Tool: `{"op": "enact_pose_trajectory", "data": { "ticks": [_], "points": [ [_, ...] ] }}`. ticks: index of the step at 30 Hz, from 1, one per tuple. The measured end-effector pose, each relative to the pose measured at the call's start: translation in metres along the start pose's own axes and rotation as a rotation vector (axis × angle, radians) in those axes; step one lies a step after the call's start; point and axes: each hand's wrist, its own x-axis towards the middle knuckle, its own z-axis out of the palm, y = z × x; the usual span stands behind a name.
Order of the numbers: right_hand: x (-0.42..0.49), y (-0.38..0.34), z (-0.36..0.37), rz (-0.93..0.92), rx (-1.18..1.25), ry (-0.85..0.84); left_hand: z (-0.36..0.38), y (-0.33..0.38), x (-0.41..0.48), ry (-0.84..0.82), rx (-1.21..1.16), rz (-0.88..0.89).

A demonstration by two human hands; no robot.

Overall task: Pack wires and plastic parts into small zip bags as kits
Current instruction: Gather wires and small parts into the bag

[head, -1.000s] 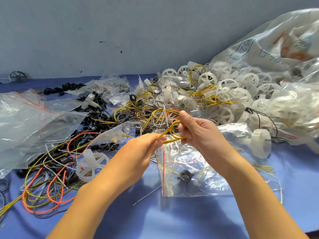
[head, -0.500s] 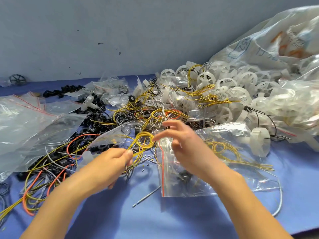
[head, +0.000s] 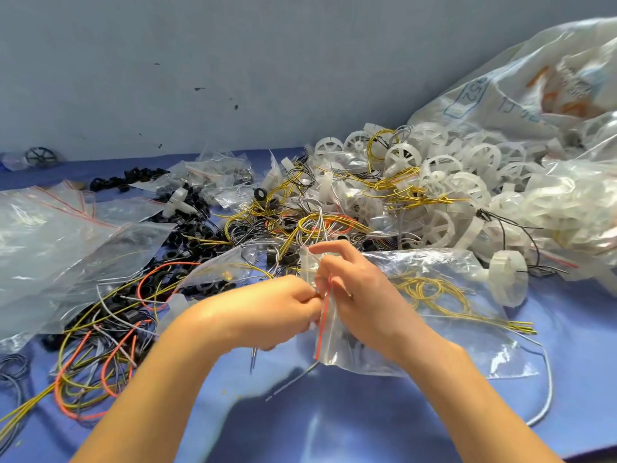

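A small clear zip bag [head: 467, 329] with a red seal stripe lies on the blue table in front of me, and a coil of yellow wires [head: 430, 292] shows inside it. My right hand [head: 357, 295] pinches the bag's mouth at the red stripe and holds it up. My left hand [head: 270, 312] is pressed against that mouth with curled fingers, gripping a wire bundle [head: 254, 357] whose grey ends stick out below the fist. What else the fist holds is hidden.
White plastic wheels [head: 444, 182] are heaped at the back right against a large sack [head: 534, 95]. One wheel [head: 507, 279] lies beside the bag. Black rings [head: 190, 235], tangled yellow, orange and grey wires [head: 100, 359] and empty zip bags [head: 50, 248] spread to the left.
My left hand has carried its wire bundle rightward to the bag's mouth. My right hand has closed on the mouth at the red stripe and lifted it.
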Motion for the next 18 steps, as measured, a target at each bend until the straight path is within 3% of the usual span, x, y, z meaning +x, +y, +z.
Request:
{"op": "enact_pose_trajectory", "data": {
  "ticks": [4, 8, 13, 16, 18],
  "points": [
    [-0.003, -0.003, -0.005, 0.004, 0.066, 0.049, 0.001, 0.008, 0.016, 0.153, 0.249, 0.145],
    [-0.005, 0.003, -0.011, 0.032, 0.133, 0.068, 0.004, 0.008, 0.024, 0.263, 0.135, 0.233],
    [-0.007, 0.002, -0.016, 0.064, 0.273, 0.097, 0.018, 0.012, 0.030, 0.073, -0.350, 0.194],
    [-0.009, -0.002, -0.012, 0.046, 0.277, 0.082, 0.028, 0.009, 0.032, -0.029, -0.365, 0.201],
    [-0.011, -0.007, -0.007, 0.030, 0.266, 0.044, 0.034, 0.011, 0.032, -0.053, -0.189, 0.169]
  ]
}}
